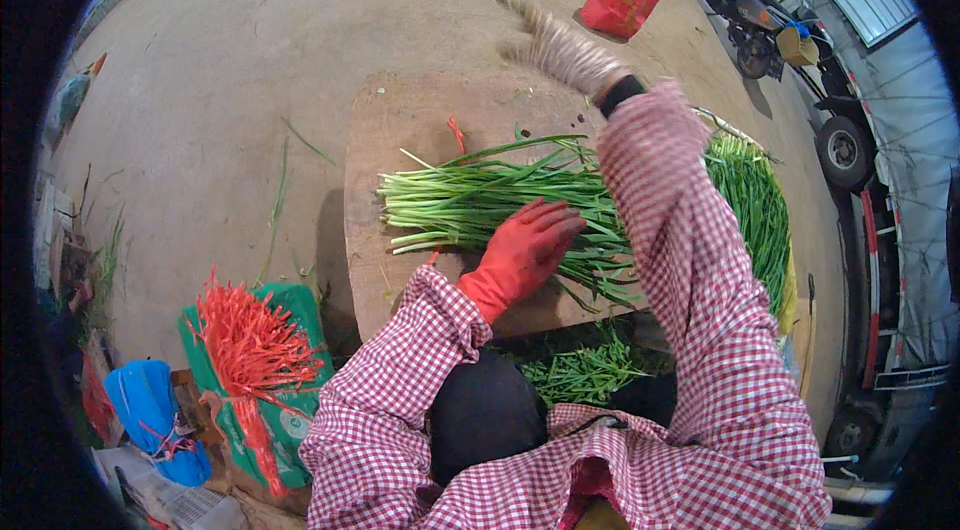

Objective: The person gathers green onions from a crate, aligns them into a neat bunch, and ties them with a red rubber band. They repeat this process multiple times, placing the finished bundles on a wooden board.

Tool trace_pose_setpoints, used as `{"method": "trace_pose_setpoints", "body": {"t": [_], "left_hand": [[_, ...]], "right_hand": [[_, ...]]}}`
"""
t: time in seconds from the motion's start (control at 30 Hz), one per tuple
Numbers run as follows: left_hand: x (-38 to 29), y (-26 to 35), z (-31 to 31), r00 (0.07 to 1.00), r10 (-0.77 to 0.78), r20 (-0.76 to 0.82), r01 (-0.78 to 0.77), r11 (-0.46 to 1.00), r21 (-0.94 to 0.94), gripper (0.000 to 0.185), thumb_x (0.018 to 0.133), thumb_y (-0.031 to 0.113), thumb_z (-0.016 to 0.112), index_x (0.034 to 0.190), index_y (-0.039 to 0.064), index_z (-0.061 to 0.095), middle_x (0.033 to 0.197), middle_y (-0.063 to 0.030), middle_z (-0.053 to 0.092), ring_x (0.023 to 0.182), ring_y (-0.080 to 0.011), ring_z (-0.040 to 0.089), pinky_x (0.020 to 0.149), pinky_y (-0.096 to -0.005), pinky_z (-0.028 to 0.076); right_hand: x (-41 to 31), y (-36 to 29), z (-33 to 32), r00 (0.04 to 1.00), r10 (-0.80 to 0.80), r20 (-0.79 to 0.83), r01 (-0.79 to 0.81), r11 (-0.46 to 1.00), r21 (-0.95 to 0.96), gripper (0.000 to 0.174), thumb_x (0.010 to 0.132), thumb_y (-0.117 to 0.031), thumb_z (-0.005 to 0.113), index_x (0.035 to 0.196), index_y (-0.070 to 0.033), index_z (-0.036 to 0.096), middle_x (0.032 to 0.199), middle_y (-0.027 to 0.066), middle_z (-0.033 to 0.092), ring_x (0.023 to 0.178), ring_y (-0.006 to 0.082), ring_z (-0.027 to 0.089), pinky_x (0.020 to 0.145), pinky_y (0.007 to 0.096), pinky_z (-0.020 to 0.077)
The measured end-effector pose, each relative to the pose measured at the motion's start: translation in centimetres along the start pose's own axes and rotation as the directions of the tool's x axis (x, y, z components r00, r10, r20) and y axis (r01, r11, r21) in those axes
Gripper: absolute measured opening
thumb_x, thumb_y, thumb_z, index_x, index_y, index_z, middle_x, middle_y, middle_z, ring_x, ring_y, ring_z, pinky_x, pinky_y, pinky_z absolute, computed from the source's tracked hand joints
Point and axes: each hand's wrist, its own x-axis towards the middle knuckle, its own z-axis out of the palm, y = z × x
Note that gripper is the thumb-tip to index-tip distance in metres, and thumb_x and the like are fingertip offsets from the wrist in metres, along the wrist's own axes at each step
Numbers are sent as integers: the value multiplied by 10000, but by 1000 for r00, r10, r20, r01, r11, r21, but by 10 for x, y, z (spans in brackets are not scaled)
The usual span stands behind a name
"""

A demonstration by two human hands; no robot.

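A loose bunch of garlic chives (450, 200) lies across a wooden board (405, 110), pale stem ends to the left. My left hand (525, 249), in a red rubber glove, rests on top of the leaves with its fingers extended; its thumb is hidden. A red plastic strip (456, 132) pokes out beyond the bunch, and a red bit also shows on the near side. Raised over the board's far right side, my right hand (551, 42) is motion-blurred in a pale glove. Its fingers look spread, and nothing shows in them.
More chives (750, 215) are stacked to the right of the board. Leaf trimmings (585, 372) lie below by my knees. At left, red plastic strips (251, 350) rest on a green package (300, 305) beside a blue bundle (150, 410). Beyond are a red bag (622, 1), a scooter (750, 12) and a truck (915, 177).
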Motion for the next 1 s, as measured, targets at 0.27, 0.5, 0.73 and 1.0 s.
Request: {"method": "trace_pose_setpoints", "body": {"t": [0.27, 0.5, 0.73, 1.0], "left_hand": [[-31, 39, -46, 971, -49, 235, 106, 966, -237, 175, 818, 94, 585, 977, 51, 643, 863, -122, 657, 775, -309, 630, 729, -363, 502], [-46, 17, -108, 391, -656, -646, 266, 752, -603, 356, 991, 291, 425, 1135, 17, 600, 867, -84, 667, 776, -168, 634, 797, -288, 493], [-47, 9, -123, 204, -591, -781, 201, 806, -557, 365, 997, 291, 420, 1163, 10, 582, 894, -103, 661, 807, -178, 628, 740, -297, 503], [-74, 23, -96, 826, -552, 119, 562, 824, -79, 257, 911, 223, 583, 1089, 49, 645, 940, -111, 671, 831, -220, 630, 734, -316, 500]], "right_hand": [[-110, -12, 84, 720, -196, 665, 430, 879, -206, 337, 755, -112, 602, 1089, -109, 648, 824, 158, 627, 809, 319, 648, 671, 418, 524], [-111, -22, 100, 757, -46, 652, 296, 913, -280, 161, 804, -141, 597, 925, -56, 659, 852, 167, 632, 850, 321, 645, 714, 419, 520], [-122, 1, 16, 934, 347, 84, -334, 766, 550, 257, 890, -202, 631, 1055, -5, 635, 885, 75, 660, 817, 131, 611, 753, 290, 511], [-96, 64, 24, 960, 88, 268, 65, 855, -515, 406, 812, -308, 666, 1089, -21, 593, 1084, 221, 603, 996, 371, 590, 814, 455, 495]]}}
